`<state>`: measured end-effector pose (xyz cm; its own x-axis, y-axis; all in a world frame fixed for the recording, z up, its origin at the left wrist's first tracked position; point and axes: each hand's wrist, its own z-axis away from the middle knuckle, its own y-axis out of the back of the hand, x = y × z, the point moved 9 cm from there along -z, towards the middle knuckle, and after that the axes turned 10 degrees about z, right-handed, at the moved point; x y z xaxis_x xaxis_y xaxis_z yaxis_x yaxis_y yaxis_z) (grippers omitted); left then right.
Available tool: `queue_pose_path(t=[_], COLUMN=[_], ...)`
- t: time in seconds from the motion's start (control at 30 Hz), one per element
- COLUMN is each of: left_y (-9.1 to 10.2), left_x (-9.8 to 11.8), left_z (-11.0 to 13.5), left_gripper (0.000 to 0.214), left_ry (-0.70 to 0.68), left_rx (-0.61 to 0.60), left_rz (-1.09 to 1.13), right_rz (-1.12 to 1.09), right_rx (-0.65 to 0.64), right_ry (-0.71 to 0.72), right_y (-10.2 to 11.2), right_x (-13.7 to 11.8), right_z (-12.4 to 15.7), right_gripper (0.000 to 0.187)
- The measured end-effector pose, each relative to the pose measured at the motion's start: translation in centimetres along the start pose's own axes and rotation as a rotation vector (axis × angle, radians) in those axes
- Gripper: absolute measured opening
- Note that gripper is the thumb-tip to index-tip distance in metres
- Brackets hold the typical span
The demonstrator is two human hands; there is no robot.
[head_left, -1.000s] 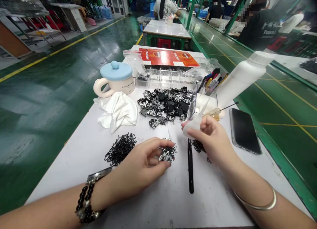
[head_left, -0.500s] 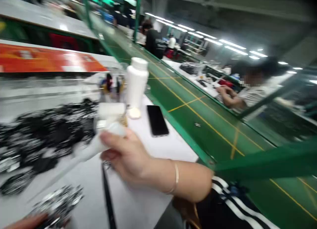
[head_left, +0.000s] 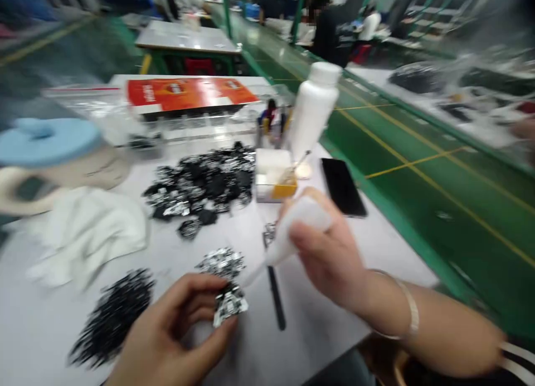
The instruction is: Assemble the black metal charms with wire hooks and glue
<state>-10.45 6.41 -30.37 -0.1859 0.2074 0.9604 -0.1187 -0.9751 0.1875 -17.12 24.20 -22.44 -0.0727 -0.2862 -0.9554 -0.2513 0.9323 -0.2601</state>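
My left hand pinches a small shiny metal part between thumb and fingers, just above the white table. In my right hand is a small white squeeze bottle, its thin tip pointing down-left toward that part. A small heap of the same shiny parts lies just behind my left hand. Black tweezers lie on the table between my hands. The picture is blurred by motion.
A big pile of black and silver parts lies mid-table, a heap of black hooks at left. White cloth, blue-lidded mug, tall white bottle, small white box, phone and red-labelled tray surround them. People sit at far benches.
The view swung right to the neighbouring bench and has come back to the table. My left hand has lifted one shiny part off the small heap; the squeeze bottle's tip now points at it.
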Motion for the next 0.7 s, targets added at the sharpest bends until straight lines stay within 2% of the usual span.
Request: queue_pose_path(t=[0.07, 0.17, 0.57, 0.7], left_y=[-0.7, -1.3, -1.3, -1.3], left_x=[1.8, 2.9, 2.2, 2.2], left_z=[-0.1, -0.6, -0.1, 0.1], left_gripper=[0.029, 0.024, 0.028, 0.028], left_ry=[-0.007, -0.003, -0.02, -0.023], left_rx=[-0.06, -0.076, -0.076, -0.076], left_rz=[0.016, 0.068, 0.086, 0.081], right_rz=[0.082, 0.212, 0.347, 0.381], right_rx=[-0.004, -0.027, -0.099, -0.083], right_ry=[-0.01, 0.002, -0.049, -0.053], right_y=[-0.1, -0.2, -1.3, -1.2], right_x=[0.1, 0.0, 1.2, 1.2], right_z=[0.5, 1.2, 1.8, 1.7], right_gripper=[0.015, 0.009, 0.009, 0.011])
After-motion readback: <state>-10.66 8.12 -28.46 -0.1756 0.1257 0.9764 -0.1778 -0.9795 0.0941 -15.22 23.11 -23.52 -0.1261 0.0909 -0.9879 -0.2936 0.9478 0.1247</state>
